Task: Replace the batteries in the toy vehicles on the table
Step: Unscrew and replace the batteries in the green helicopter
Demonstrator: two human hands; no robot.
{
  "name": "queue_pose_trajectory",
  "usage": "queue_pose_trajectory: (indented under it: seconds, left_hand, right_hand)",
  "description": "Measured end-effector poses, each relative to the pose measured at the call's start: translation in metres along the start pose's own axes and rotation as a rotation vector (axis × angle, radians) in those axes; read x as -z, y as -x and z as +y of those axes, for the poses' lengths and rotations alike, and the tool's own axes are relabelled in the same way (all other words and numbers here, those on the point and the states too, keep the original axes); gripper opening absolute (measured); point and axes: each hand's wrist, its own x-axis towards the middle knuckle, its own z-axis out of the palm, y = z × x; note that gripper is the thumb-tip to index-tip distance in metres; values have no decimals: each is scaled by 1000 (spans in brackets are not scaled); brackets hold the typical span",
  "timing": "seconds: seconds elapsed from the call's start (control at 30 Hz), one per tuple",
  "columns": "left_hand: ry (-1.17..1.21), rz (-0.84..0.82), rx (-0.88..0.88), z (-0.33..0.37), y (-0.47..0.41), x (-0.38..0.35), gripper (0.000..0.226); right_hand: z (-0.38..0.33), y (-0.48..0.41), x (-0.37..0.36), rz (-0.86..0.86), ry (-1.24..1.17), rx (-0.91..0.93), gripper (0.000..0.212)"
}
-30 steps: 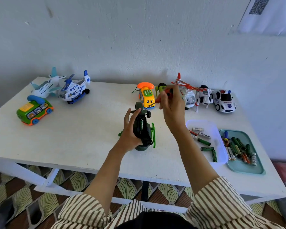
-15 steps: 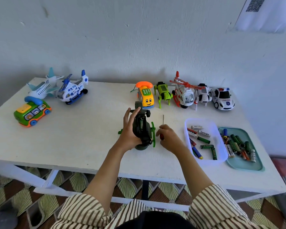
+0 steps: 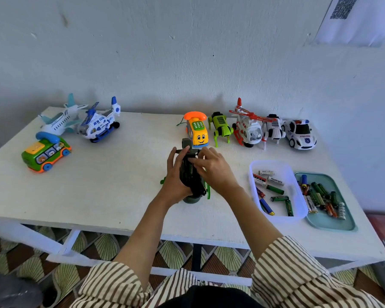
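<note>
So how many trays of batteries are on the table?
2. A clear tray sits near the right end of the table; a teal tray lies just right of it. None seem hidden.

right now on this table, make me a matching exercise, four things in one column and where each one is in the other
Things:
1. police car
2. green bus
3. dark green helicopter
4. teal tray

Places:
a. near the left edge of the table
b. gripped by the left hand, with the fingers of the right hand on it
c. right end of the back toy row
d. front right, beside the clear tub

Pairs: 1-c, 2-a, 3-b, 4-d
</note>
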Motion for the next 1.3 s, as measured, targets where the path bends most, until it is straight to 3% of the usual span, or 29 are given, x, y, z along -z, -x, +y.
queue_pose_trajectory:
  seconds: [0.2, 0.43, 0.53, 0.63, 0.77, 0.9, 1.13, 1.3]
  left_hand:
    - [-27, 31, -26, -4, 0, -2, 102]
    - [-9, 43, -13, -3, -1, -5, 103]
    - [23, 59, 20, 0, 2, -4, 110]
    - [24, 94, 33, 1, 3, -12, 116]
    - [27, 116, -30, 2, -2, -25, 118]
    - [42, 70, -55, 16, -7, -35, 116]
    - [48, -22, -70, 21, -10, -46, 115]
    - [47, -35, -65, 21, -10, -46, 111]
  right_hand:
    - [-4, 0, -1, -56, -54, 28, 16]
    - [-13, 5, 10, -207, -177, -174, 15]
    - [-5, 4, 26, -104, -342, -289, 15]
    - [13, 10, 56, 124, -456, -436, 23]
    - [58, 39, 94, 389, -338, -681, 16]
    - [96, 86, 119, 433, -124, -989, 17]
    - [130, 154, 112, 222, 102, -1303, 35]
    - [133, 156, 115, 124, 150, -1306, 32]
